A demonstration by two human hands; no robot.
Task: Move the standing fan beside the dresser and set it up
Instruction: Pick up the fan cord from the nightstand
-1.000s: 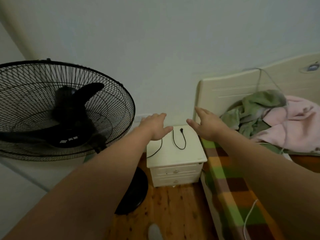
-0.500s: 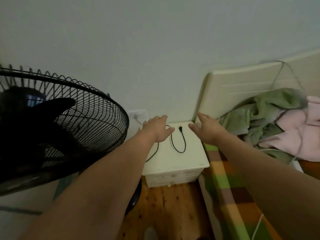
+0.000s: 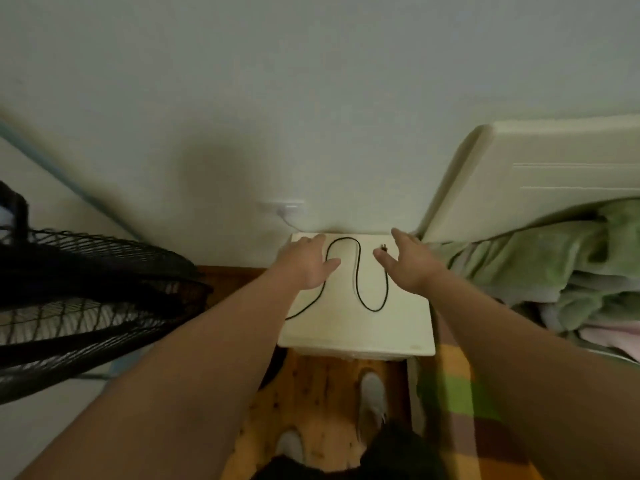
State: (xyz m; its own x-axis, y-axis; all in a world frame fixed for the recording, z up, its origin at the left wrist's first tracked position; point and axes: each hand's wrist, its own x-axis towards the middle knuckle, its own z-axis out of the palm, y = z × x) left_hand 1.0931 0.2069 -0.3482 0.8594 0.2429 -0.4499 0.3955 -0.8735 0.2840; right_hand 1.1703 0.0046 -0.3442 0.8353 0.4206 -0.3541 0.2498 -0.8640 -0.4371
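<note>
Left hand (image 3: pixel 308 263) and right hand (image 3: pixel 408 263) have moved further over the dresser (image 3: pixel 346 327), fingers spread, empty, flanking the cord (image 3: pixel 358 271); fan (image 3: pixel 86 289) now lower left.

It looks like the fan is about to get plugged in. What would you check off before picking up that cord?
1. Plug within reach: ok, it lies on the dresser beside the right hand.
2. Hands free: ok, the right hand and the left hand are open and hold nothing.
3. Cord untangled: ok, loose loops, no knots.
4. Free slot in the wall socket: cannot tell; a white lead occupies part of it.
5. Fan steady beside the dresser: cannot tell, its base is hidden.
</note>
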